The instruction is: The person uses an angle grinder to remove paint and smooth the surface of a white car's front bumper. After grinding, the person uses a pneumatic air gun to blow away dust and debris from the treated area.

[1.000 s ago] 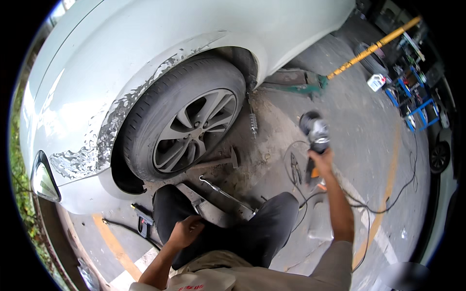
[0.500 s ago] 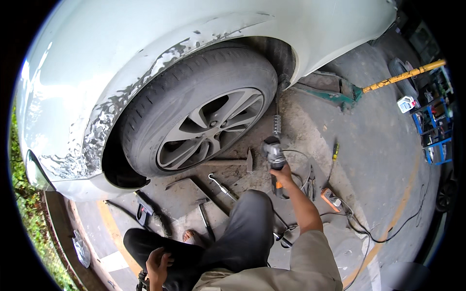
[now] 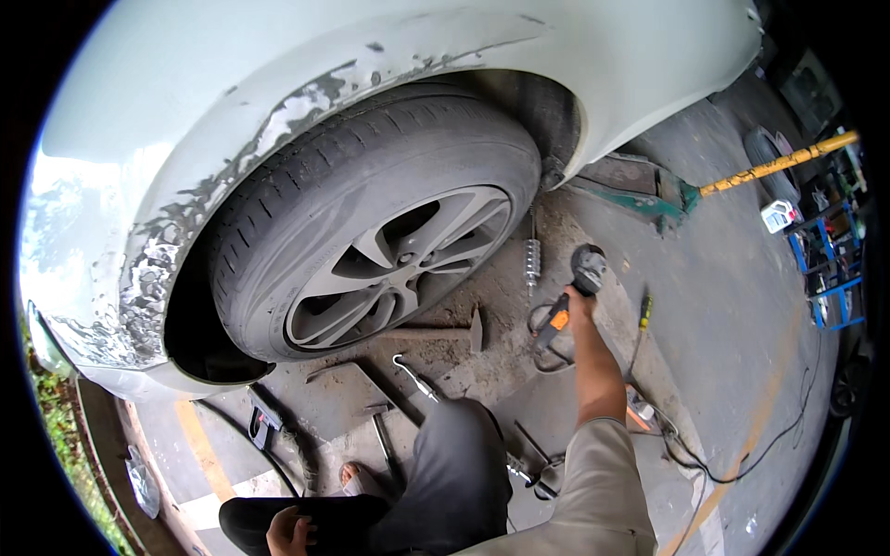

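Right grip [image 3: 581,302] had the grinder [image 3: 558,321] by the neck!

Out at arm's length over the floor [image 3: 691,264], the right grip was closed around it just behind the round head, likely because the weight sat there. That head pointed away from the person and a touch right, beyond the grip; the long axis slanted back, the black-and-orange body ending near-left of the grip. Whether the tail touched the floor, no telling! Left of the grip lay the hammer [image 3: 445,334], farther left the wheel [image 3: 408,271]; just right, the yellow-handled screwdriver [image 3: 643,315], all presumably laid out for easy reach. Beyond and right, the green jack [image 3: 663,205], probably there for support. Far near-left, the left grip [image 3: 291,534] was half curled by the trouser leg [image 3: 454,473]; whether it held anything, impossible to say.
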A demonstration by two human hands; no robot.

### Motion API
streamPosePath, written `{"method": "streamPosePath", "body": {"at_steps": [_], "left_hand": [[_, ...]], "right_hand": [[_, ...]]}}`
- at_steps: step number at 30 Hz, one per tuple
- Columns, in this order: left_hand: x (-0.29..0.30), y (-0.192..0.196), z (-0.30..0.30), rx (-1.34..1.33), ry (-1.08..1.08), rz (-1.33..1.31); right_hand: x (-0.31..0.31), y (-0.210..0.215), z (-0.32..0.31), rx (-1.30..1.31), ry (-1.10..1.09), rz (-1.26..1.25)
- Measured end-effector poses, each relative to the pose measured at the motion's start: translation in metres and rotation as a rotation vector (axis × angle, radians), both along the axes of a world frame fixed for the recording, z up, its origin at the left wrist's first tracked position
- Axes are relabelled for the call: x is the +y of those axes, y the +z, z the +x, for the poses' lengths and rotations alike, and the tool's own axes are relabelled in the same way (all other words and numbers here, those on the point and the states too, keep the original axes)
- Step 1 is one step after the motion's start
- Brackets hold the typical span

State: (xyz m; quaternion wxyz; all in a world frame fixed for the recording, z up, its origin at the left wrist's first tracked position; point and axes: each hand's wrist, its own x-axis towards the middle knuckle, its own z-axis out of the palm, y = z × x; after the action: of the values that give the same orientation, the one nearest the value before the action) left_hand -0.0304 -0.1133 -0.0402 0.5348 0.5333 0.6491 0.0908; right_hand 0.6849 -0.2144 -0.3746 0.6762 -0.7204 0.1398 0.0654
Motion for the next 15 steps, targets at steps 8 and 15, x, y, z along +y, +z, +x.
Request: {"method": "streamPosePath", "body": {"at_steps": [8, 15], "left_hand": [[-0.018, 0.011, 0.008, -0.031, 0.033, -0.013], [-0.008, 0.037, 0.031, -0.108, -0.007, 0.082]], "right_hand": [[-0.004, -0.046, -0.001, 0.064, 0.100, -0.087], [0.017, 0.010, -0.089, -0.432, 0.699, -0.668]]}}
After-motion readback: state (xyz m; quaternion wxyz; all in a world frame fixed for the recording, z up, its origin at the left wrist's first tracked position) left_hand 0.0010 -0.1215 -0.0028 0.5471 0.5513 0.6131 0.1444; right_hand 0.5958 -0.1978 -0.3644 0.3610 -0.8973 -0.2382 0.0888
